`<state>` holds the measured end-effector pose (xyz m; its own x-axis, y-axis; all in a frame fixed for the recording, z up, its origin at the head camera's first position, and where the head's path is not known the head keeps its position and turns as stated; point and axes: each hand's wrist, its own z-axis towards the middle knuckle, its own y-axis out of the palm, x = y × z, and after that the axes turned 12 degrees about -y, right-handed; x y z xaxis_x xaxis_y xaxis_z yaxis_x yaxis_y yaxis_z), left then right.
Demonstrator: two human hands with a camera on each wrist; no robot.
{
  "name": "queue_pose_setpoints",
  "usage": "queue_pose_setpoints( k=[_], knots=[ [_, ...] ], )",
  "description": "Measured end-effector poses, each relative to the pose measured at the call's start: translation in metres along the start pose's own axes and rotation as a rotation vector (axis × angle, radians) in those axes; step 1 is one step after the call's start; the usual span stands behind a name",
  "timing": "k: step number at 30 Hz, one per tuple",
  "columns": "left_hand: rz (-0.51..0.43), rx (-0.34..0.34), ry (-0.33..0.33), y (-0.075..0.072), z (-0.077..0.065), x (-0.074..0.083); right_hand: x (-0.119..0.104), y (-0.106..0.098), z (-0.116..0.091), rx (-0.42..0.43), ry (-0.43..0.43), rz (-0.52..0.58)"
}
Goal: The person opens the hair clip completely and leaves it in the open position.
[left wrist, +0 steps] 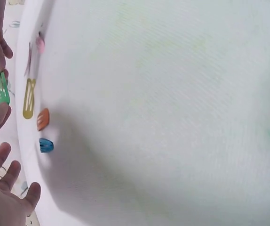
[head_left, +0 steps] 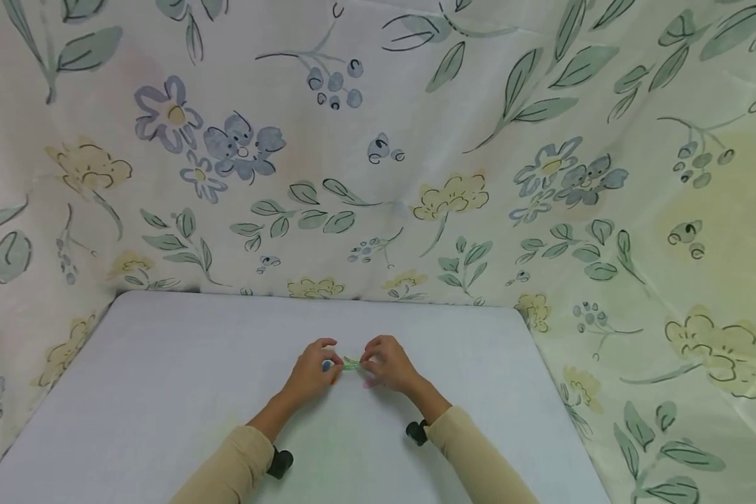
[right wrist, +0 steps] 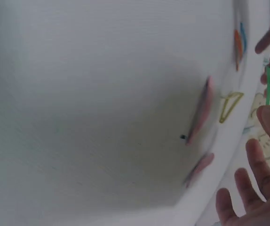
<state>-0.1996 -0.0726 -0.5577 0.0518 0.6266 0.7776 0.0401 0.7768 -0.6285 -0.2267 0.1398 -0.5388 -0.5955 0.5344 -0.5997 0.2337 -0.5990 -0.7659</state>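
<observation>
A green snap hair clip [head_left: 351, 364] is stretched between both hands over the far half of the table. My left hand [head_left: 311, 367] pinches one end of it between thumb and finger, the other fingers spread. The opposite end is pinched by my right hand [head_left: 390, 364]. In the left wrist view the green clip [left wrist: 2, 89] shows its slotted middle. Below the hands lie a yellow snap clip [left wrist: 28, 114], an orange clip [left wrist: 43, 119] and a blue clip [left wrist: 46, 145]. Two long pink pieces, one of them a pink clip [right wrist: 202, 110], lie on the right hand's side.
The white table [head_left: 164, 392] has a rounded far edge just beyond the hands. A floral cloth [head_left: 378, 154] hangs behind it and along the sides. Black wrist cameras, such as the left one [head_left: 281, 463], sit under both beige sleeves.
</observation>
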Motion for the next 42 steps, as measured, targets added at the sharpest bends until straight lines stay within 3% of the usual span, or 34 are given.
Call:
queue_pose_setpoints(
  k=[5,10,14,22,32,37,42],
  knots=[
    [0.044,0.017,0.076,0.002,-0.001,-0.006,0.002,0.009,-0.004,-0.037,-0.056,-0.184],
    [0.037,0.006,0.111,0.000,-0.003,-0.007,0.005,0.014,-0.006,-0.042,-0.108,-0.249],
    [0.101,-0.017,0.104,0.000,-0.006,-0.008,0.004,0.016,-0.007,-0.080,-0.105,-0.287],
    [0.181,-0.031,0.076,-0.002,-0.007,-0.010,0.004,0.017,-0.009,-0.092,-0.091,-0.307],
    [0.128,-0.066,0.053,-0.005,-0.007,-0.012,0.003,0.014,-0.006,-0.138,-0.054,-0.267],
    [0.064,-0.009,0.047,-0.005,-0.005,-0.016,0.003,0.014,-0.004,-0.131,-0.069,-0.254],
    [0.094,0.034,-0.004,-0.005,-0.004,-0.018,0.002,0.018,-0.002,-0.106,-0.082,-0.263]
  ],
)
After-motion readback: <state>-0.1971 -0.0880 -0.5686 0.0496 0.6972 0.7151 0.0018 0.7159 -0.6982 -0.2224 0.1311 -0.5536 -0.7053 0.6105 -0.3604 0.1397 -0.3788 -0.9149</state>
